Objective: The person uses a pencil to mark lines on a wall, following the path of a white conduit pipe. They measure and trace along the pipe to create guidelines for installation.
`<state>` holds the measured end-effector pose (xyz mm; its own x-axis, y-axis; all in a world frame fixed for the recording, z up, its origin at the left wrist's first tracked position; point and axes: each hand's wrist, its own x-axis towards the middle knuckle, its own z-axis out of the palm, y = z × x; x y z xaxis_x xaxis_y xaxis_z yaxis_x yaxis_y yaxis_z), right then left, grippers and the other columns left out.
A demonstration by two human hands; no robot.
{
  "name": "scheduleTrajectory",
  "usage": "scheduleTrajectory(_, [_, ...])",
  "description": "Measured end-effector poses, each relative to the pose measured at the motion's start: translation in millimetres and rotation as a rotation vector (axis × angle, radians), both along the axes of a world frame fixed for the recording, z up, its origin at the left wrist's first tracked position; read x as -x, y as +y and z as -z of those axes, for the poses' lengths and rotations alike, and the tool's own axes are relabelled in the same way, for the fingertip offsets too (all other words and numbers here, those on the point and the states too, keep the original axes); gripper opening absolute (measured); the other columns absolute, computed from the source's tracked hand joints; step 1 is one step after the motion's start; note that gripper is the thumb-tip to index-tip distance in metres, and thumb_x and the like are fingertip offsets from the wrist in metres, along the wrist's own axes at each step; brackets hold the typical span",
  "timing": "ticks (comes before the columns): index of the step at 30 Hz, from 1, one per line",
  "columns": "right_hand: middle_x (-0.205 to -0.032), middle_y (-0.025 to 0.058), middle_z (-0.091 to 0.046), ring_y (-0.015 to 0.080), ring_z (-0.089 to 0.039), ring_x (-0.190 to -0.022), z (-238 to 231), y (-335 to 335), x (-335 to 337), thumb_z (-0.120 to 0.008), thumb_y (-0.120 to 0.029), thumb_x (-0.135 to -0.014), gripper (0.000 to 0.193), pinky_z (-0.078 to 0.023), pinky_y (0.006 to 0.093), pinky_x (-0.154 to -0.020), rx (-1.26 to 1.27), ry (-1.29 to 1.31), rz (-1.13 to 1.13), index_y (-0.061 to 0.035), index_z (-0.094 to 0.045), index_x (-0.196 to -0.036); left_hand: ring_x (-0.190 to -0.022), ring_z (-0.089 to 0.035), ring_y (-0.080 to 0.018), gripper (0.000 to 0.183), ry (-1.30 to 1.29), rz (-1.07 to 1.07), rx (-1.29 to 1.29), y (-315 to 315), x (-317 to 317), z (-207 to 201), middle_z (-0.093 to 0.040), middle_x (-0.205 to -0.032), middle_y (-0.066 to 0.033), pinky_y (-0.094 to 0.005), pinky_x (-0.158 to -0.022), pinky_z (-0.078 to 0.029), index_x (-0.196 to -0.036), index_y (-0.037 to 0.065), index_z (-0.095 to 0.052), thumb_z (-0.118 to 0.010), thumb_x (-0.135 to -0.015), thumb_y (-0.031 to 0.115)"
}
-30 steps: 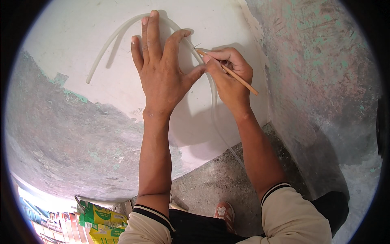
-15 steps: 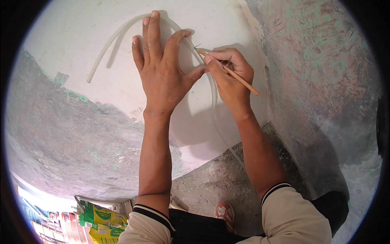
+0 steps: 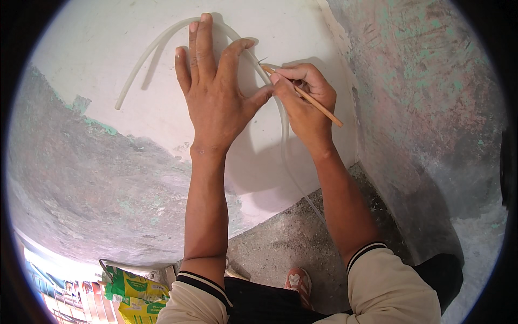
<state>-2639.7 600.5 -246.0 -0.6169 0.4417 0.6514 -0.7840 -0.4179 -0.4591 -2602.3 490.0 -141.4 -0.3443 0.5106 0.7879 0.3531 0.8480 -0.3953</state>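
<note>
A translucent, flexible hose [image 3: 141, 58] curves in an arch over the white wall surface. My left hand [image 3: 218, 100] is spread against it, fingers apart; the middle fingertips, index finger and thumb touch the hose and press it to the wall. In my right hand [image 3: 310, 94] is a slim wooden pencil [image 3: 318, 103], pinched between thumb and fingers. Its point meets the wall at the hose's right-hand edge, beside a small dark mark [image 3: 263, 59]. Below my hands the hose hangs down along the wall toward the floor.
A grey, patchy wall [image 3: 415, 81] meets the white wall [image 3: 291, 29] in a corner at right. Rough concrete floor [image 3: 270, 237] lies below, with my shoe [image 3: 298, 283] on it. A green and yellow bag [image 3: 141, 291] stands at lower left.
Almost nothing differs. My right hand and the pencil have shifted very slightly left; my left hand and the hose keep their place.
</note>
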Motion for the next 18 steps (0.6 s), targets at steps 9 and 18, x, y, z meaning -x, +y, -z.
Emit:
scheduleTrajectory(9, [-0.087,0.0029,-0.068,0.0063,-0.062,-0.077,2.2,3.2,1.4,-0.071,0.003,-0.09,0.008,-0.051,0.0235,-0.067,0.108,0.003,-0.014,0.0004,-0.067,-0.097,-0.156,-0.021,-0.0385,0.085,-0.016,-0.01,0.02,-2.0,-0.8,-0.9,-0.026,-0.167,-0.0165,-0.0585,-0.124,-0.016,-0.132,0.024,-0.064,-0.095,-0.057,0.049])
scheduleTrajectory(18, [-0.088,0.0029,-0.068,0.0059,-0.062,-0.074,-3.5,3.6,-2.7,-0.07,0.001,-0.093,0.006,-0.051,0.0223,-0.066,0.111,-0.018,-0.021,0.0014,-0.067,-0.098,-0.157,-0.021,-0.0381,0.088,-0.006,-0.012,0.025,-2.9,1.2,0.7,-0.026,-0.167,-0.0161,-0.0584,-0.124,-0.017,-0.132,0.024,-0.063,-0.095,-0.056,0.052])
